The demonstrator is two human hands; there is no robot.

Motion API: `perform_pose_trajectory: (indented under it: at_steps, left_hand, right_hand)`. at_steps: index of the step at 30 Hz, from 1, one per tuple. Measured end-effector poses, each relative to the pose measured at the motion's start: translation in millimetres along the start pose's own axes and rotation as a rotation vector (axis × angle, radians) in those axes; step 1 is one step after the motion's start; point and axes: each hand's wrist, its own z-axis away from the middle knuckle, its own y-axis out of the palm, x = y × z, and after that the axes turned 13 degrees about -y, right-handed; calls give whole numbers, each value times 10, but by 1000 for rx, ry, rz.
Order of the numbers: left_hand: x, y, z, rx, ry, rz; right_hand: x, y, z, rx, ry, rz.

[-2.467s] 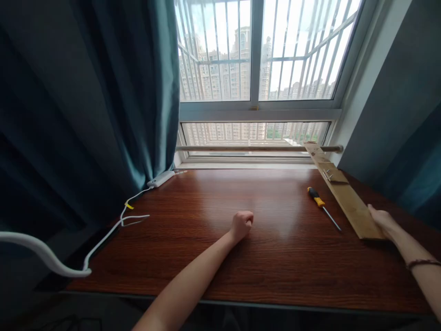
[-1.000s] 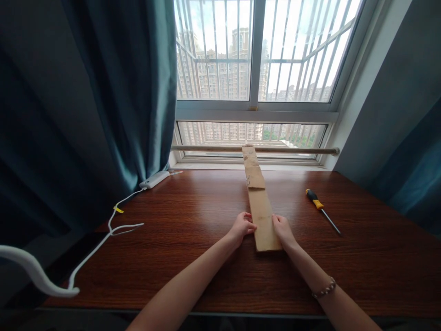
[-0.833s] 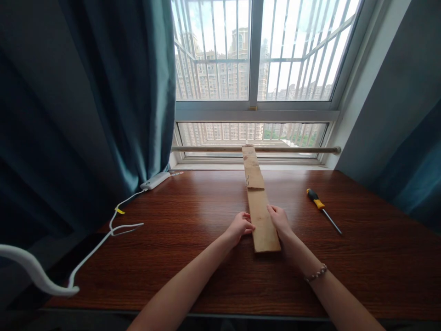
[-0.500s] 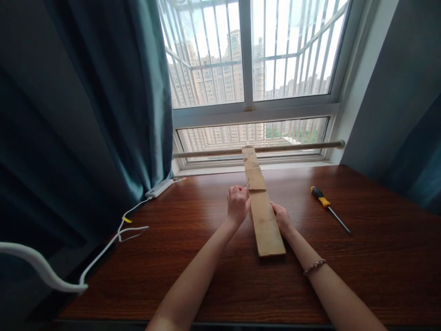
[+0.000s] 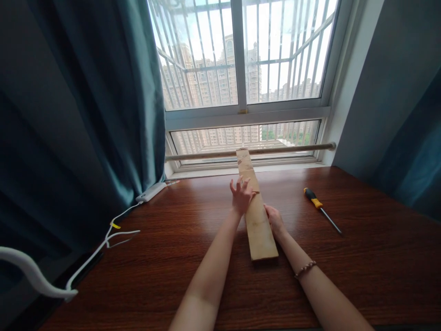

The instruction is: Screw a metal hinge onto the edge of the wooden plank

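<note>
A long narrow wooden plank (image 5: 259,227) lies on the dark wooden table (image 5: 193,248), its far end leaning on a wooden rod (image 5: 292,148) at the window. A smaller wood piece sits fixed on the plank's far part. My left hand (image 5: 240,195) hovers over the plank's middle with its fingers spread apart, holding nothing. My right hand (image 5: 273,219) grips the plank's right edge, fingers pressed against its side. A yellow-and-black screwdriver (image 5: 321,208) lies on the table to the right of the plank, apart from both hands.
A white power strip (image 5: 150,192) and its white cable (image 5: 103,241) lie at the table's left edge beside a teal curtain (image 5: 86,115). A barred window (image 5: 241,55) stands behind the table. A grey wall and another curtain close the right side.
The plank went from the table's right side to the middle, held between both hands. My left hand then slid forward along it and spread its fingers. The screwdriver stayed put.
</note>
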Motion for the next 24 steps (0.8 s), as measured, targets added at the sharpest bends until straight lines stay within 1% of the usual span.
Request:
perform_pose_trajectory:
  at_steps: [4,6,9,13,16,19,21,23,24]
  left_hand:
    - [19,-20,-17,24,10,12]
    - [57,-25,-22,5,12,37]
    - [126,-41,-43,-57,-7,83]
    - [206,-34,-88,-169,-123,157]
    - [280,49,-60,-195,-207,353]
    - [388,196,36,-212,-341,604]
    - [466,299,93,-218,-498,720]
    - [531,386,112,-215,-676,782]
    - [553,420,104,-192,-754,823]
  right_hand:
    - [28,10,1,-19,9,33]
    - [52,18,14,-19,-3,45]
    - [86,27,37,-14,-19,54]
    - [130,42,65,-24,-34,110]
    - [158,61,83,-26,-38,153]
    - [167,69,90,-24,-43,159]
    - [167,62,88,-19,-42,153]
    - [168,49,85,-18,-40,157]
    - [170,44,84,-20,-40,164]
